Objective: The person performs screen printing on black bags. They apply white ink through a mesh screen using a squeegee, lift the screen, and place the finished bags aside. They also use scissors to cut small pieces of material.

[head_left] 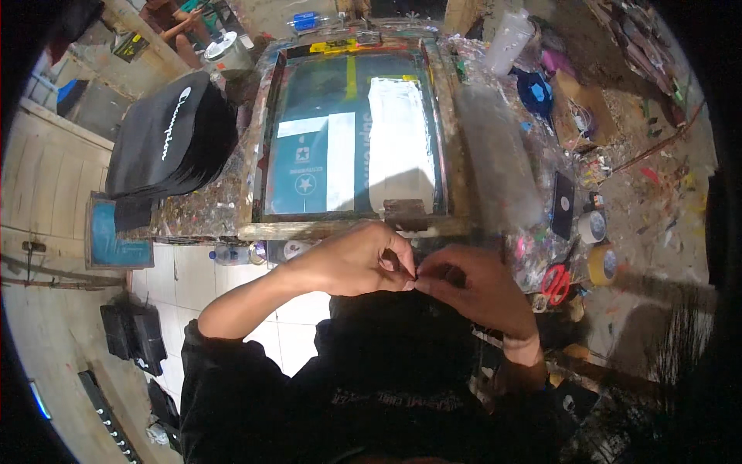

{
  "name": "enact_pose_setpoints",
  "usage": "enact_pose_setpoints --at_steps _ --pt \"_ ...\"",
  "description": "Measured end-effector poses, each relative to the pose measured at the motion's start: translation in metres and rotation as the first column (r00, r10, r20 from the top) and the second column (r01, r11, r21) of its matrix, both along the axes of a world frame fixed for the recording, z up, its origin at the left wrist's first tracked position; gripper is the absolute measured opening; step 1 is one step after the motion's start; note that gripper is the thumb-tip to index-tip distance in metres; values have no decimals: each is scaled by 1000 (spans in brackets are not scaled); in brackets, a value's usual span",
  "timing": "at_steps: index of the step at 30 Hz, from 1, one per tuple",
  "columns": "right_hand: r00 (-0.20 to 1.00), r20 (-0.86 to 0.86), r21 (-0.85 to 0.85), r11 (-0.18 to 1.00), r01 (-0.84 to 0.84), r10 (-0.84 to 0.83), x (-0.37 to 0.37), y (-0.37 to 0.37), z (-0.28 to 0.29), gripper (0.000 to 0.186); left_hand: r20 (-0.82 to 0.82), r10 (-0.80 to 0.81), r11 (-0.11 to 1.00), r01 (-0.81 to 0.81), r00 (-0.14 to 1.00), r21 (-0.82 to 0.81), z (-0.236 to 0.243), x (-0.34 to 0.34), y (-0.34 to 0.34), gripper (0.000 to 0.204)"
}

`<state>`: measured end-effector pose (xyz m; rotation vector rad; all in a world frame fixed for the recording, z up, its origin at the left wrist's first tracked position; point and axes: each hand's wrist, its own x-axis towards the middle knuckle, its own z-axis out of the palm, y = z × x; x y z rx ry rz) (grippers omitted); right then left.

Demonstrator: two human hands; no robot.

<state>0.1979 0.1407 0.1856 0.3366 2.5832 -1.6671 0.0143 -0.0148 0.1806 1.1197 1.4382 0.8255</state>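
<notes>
In front of my chest my left hand (359,259) and my right hand (483,290) meet, with thumbs and fingertips pinched close together. Something small and dark shows between the fingertips, too small to name. Just beyond them lies a screen-printing frame (325,230) with a wooden border. Its blue-green mesh (297,93) carries printed designs, partly covered by white strips (341,162) and a broad white patch (398,116). A brown piece of tape or card (405,210) sits at the frame's near edge, close to my hands.
Left of the frame lies a stack of black fabric pieces (139,147) with white lettering. Red-handled scissors (555,284), tape rolls (601,264) and a dark phone (563,205) lie on the right. A person (174,27) sits at the far left, near a white bucket (226,50).
</notes>
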Motion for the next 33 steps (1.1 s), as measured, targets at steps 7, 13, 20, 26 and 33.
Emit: enact_pose_setpoints --at_steps 7,13,20,26,33 --pt "993 -10 23 993 117 -117 6 6 -6 16 3 -7 999 7 1000 -45 -4 -6 -6 12" --pt "998 -16 -118 992 51 -54 2 -3 -5 16 -18 -42 999 42 999 -8 -4 -1 -2 14" --pt "998 -45 5 999 32 -32 1 4 -16 23 -63 -26 1000 25 998 -17 -3 -5 0 16" --pt "971 -54 -162 961 223 -235 9 16 -7 22 -752 227 951 26 619 308 -81 -18 -13 69" --pt "944 -165 -185 949 256 -287 8 14 -9 21 -849 162 913 250 503 322 -136 -34 -5 77"
